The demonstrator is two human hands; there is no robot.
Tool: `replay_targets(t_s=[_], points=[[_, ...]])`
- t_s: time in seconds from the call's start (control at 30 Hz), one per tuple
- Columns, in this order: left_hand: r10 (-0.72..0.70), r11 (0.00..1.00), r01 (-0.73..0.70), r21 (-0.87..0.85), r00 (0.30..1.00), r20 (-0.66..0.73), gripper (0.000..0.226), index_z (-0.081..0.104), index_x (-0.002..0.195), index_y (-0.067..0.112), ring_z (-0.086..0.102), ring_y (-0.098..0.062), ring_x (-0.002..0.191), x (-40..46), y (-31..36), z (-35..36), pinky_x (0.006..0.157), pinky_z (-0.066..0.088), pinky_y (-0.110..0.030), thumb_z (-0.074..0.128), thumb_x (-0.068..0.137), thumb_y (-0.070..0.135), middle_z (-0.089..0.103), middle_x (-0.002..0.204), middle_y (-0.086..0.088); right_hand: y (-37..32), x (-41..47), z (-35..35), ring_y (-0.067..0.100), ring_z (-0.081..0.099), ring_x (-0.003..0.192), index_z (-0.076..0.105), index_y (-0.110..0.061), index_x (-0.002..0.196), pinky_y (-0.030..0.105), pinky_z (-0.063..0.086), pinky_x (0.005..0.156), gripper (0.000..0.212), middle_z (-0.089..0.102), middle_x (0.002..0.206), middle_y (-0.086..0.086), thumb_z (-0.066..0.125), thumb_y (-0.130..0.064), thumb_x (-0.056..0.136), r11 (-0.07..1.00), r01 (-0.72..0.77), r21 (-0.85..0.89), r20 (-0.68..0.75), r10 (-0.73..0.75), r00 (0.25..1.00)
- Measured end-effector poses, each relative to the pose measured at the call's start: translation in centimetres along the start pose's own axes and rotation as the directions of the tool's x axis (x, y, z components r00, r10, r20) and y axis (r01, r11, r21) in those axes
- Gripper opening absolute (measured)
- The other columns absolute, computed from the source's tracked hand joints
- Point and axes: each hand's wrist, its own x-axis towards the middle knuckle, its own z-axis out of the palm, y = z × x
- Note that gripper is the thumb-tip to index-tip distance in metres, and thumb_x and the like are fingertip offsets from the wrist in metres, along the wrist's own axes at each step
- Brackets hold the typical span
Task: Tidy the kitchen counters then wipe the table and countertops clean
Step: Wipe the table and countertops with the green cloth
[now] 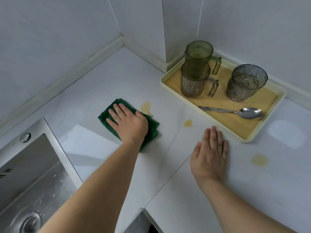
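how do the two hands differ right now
The left hand presses flat on the green cloth, beside a yellowish spill; the right hand rests flat on the bare countertop, holding nothing. The left reaches farther out than the right. Both have straight fingers.

A steel sink (33,174) sits at left, and grey tiled walls (58,39) meet in the corner.

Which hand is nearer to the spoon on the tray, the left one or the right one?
Right. The right hand lies flat on the counter just in front of the tray holding the spoon. The left hand presses the green cloth further left.
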Motion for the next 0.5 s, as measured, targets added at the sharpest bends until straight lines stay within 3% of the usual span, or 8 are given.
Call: replay_targets(t_s=[0.2,0.33,0.5], points=[[0.061,0.998,-0.060,-0.024,0.997,0.035,0.070,-0.005,0.156,0.008,-0.014,-0.028,0.150,-5.3,0.9,0.7,0.119,-0.010,-0.052,0.018,0.098,0.041,-0.010,0.164,-0.008,-0.5,0.1,-0.2,0.028,0.031,0.142,0.045,0.000,0.140,0.046,0.016,0.117,0.062,0.037,0.152,0.012,0.021,-0.029,0.092,0.998,-0.049,0.037,0.002,0.049,0.999],[0.140,0.990,-0.138,-0.032,0.988,0.069,0.070,-0.009,0.155,0.009,-0.018,-0.028,0.149,-10.4,1.4,1.3,0.119,-0.012,-0.051,0.016,0.099,0.042,-0.015,0.163,-0.007,-0.4,0.0,-0.5,0.030,0.024,0.144,0.040,-0.002,0.144,0.046,0.009,0.119,0.064,0.032,0.155,0.011,0.018,-0.029,0.090,0.996,-0.088,0.005,0.025,0.088,0.996],[0.185,0.982,-0.182,-0.042,0.977,0.102,0.070,-0.011,0.155,0.010,-0.020,-0.025,0.149,-10.6,0.4,1.2,0.119,-0.015,-0.049,0.017,0.099,0.042,-0.017,0.163,-0.005,-0.4,0.0,-0.3,0.030,0.022,0.145,0.038,-0.001,0.145,0.045,0.008,0.120,0.065,0.030,0.155,0.011,0.019,-0.029,0.089,0.994,-0.109,0.002,0.036,0.109,0.993]])
